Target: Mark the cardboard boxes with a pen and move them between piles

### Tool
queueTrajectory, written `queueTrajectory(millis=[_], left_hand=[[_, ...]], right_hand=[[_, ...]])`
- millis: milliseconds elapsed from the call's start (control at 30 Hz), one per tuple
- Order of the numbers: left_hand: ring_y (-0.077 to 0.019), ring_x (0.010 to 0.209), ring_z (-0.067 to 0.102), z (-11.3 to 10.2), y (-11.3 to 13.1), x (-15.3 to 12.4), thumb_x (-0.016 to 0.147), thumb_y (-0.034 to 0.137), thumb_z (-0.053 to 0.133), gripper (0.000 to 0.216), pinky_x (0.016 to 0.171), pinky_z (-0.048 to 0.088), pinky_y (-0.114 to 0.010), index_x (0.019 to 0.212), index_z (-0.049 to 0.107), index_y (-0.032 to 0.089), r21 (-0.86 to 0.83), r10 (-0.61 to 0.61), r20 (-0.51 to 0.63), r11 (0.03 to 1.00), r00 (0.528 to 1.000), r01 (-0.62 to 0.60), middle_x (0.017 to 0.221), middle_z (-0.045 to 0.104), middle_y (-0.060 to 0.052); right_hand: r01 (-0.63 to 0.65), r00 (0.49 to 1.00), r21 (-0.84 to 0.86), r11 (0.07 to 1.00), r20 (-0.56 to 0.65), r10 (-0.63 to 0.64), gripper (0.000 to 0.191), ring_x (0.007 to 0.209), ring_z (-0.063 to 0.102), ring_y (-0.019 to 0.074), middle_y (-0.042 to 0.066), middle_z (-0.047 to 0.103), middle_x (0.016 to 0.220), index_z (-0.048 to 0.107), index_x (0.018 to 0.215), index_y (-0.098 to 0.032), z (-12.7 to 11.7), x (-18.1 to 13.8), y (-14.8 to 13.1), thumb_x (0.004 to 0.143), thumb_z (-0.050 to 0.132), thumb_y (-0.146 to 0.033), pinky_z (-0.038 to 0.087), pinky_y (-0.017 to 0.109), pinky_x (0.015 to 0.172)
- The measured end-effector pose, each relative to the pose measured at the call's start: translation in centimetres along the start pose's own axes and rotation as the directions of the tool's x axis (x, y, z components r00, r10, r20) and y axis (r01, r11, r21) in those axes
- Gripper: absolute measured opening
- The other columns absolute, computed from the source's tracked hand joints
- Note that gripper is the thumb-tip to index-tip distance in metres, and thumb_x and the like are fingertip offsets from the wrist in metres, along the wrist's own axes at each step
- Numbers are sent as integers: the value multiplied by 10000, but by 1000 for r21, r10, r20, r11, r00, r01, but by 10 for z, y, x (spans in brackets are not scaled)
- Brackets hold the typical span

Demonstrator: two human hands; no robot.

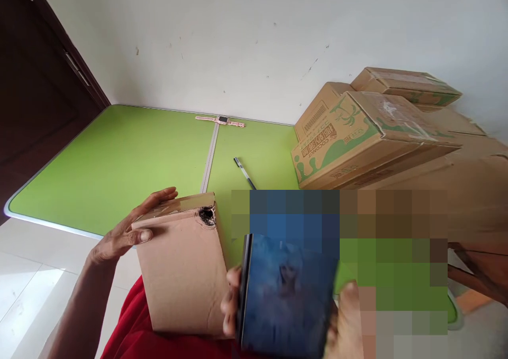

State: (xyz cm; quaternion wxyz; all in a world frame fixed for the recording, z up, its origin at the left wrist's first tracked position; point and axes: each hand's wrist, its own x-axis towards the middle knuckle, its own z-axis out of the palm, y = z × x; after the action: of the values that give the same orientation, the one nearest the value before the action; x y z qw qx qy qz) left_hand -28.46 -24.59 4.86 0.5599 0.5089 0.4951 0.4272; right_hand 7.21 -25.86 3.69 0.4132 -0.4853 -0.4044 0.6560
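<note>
My left hand [123, 229] grips a plain cardboard box [182, 274] at its upper left, with the thumb on the near face and the fingers over the top. The box stands tilted near the table's front edge, against red cloth. A ragged dark hole [206, 215] marks its top right corner. In front of the box's right side, my right hand [345, 316] is closed around a dark phone [288, 295], fingers on its left edge and thumb side on its right. A bluish picture of a figure shows on its face. Blurred squares cover the phone's upper part.
On the green table [119, 158] lie a pen [245, 173] and, by the wall, a smartwatch with a pink strap [223, 120]. Several taped cartons, including a coconut-printed carton [341, 142], are stacked at the right. A dark door [39, 84] stands at the left.
</note>
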Motion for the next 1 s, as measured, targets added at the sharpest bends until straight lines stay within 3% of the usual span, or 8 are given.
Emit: queueTrajectory(millis=[133, 300, 433, 567, 667, 800, 900, 1000], left_hand=[[-454, 1670, 244, 27, -29, -13, 809, 680, 823, 1178, 1302, 344, -615, 1755, 198, 358, -171, -71, -152, 984, 986, 44, 1832, 257, -109], [-502, 1574, 408, 55, -38, -29, 820, 721, 789, 1200, 1195, 480, -657, 1769, 168, 328, -338, -201, -164, 931, 966, 136, 1739, 431, -151], [-546, 1529, 449, 69, -45, -44, 753, 752, 844, 1205, 1190, 452, -716, 1735, 316, 295, -372, -326, -171, 895, 930, 246, 1674, 525, -177], [-544, 1600, 351, 76, -56, -56, 738, 783, 848, 1149, 1242, 397, -710, 1690, 431, 294, -385, -357, -189, 884, 915, 265, 1699, 507, -165], [-515, 1636, 305, 78, -66, -57, 787, 838, 772, 1061, 1263, 390, -676, 1655, 506, 290, -379, -262, -210, 910, 942, 169, 1705, 503, -161], [-481, 1611, 384, 81, -71, -43, 860, 951, 538, 1002, 1277, 385, -668, 1603, 590, 281, -402, -181, -204, 911, 962, 86, 1573, 646, -167], [-434, 1592, 440, 85, -64, -31, 900, 978, 372, 1008, 1303, 378, -615, 1607, 585, 292, -419, -162, -243, 907, 957, 47, 1548, 678, -131], [-421, 1557, 495, 88, -51, -27, 937, 940, 382, 952, 1313, 377, -592, 1605, 588, 293, -389, -187, -248, 918, 951, 79, 1521, 705, -114]], right_hand=[[-172, 976, 256, 951, -88, 200, 789, 955, 825, 374, 163, 844, 1185, 791, 1255, -241, 5, 50, -12, 857, 593, -893, 653, 540, 856], [-112, 938, -204, 973, -345, 35, 725, 1108, 741, 353, 122, 819, 1061, 760, 995, -216, -26, 101, 12, 713, 679, -879, 593, 463, 962], [-72, 942, -432, 899, -325, -81, 585, 973, 668, 318, 59, 727, 832, 647, 761, -250, -44, 116, 24, 727, 643, -834, 538, 400, 864], [-67, 943, -641, 765, -291, -161, 570, 699, 566, 272, 16, 596, 642, 589, 724, -274, -51, 118, 21, 802, 513, -833, 442, 391, 707], [-99, 936, -770, 630, -287, -205, 550, 643, 560, 316, 50, 598, 602, 616, 780, -276, -53, 117, 21, 823, 455, -800, 413, 430, 703], [-100, 926, -870, 483, -259, -276, 612, 904, 691, 436, 237, 754, 951, 676, 950, -214, -50, 115, 27, 877, 352, -729, 470, 496, 803], [-105, 922, -906, 409, -243, -301, 781, 1040, 707, 499, 312, 738, 1112, 724, 1065, -142, -45, 114, 27, 909, 254, -745, 505, 541, 821], [-95, 919, -932, 349, -217, -330, 999, 1079, 695, 564, 343, 717, 1091, 755, 1116, -70, -44, 110, 24, 924, 123, -819, 531, 610, 834]])
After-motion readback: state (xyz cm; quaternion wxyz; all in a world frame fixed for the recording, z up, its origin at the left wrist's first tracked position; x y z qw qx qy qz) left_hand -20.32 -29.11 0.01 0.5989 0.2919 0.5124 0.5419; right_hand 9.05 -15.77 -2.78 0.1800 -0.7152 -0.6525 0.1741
